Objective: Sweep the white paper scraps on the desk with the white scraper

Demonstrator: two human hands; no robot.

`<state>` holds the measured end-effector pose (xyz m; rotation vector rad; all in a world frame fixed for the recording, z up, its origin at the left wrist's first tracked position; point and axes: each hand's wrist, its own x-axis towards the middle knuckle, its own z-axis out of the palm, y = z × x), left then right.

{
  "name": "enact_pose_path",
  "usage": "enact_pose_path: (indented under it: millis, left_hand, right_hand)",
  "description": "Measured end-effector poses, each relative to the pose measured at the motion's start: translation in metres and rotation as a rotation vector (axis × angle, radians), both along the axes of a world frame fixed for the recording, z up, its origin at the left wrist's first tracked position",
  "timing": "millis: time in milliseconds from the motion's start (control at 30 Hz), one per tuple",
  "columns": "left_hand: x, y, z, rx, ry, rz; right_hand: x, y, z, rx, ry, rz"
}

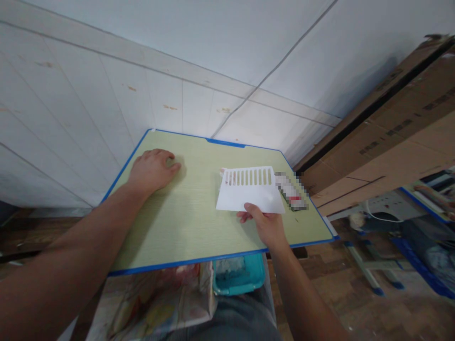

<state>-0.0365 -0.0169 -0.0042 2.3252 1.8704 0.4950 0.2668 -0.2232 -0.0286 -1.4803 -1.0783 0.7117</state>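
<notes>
A white card (249, 198) with a row of tall, narrow slots cut along its far half is pinched in my right hand (265, 222). My thumb lies on top of its near edge and the fingers are underneath. Something pinkish, too covered to name, shows at its left edge and through the leftmost slots. My left hand (152, 168) rests near the left side of the pale yellow-green tabletop (188, 203), fingers bent and a gap between thumb and forefinger, holding nothing. Right of the card lies a blurred-out, oblong item (292, 192).
A white panelled wall (170, 90) with a grey cable (273, 68) stands behind the blue-edged table. Large cardboard boxes (387, 128) lean at the right. Below the front edge are a turquoise basket (238, 288) and a patterned bag (159, 303). Another desk stands far right.
</notes>
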Motion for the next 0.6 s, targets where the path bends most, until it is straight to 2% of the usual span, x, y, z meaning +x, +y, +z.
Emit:
enact_pose_path:
  millis: [200, 400, 600]
  left_hand:
    - [-0.002, 0.005, -0.006, 0.023, -0.010, 0.005]
    - [-0.006, 0.014, -0.015, 0.041, -0.019, 0.003]
    - [-0.005, 0.013, -0.013, 0.027, -0.006, 0.009]
  right_hand:
    - [-0.001, -0.016, -0.004, 0.017, 0.098, -0.047]
    - [0.006, -0.028, -0.005, -0.036, 0.047, 0.031]
    - [-0.006, -0.041, -0.006, -0.027, -0.029, -0.037]
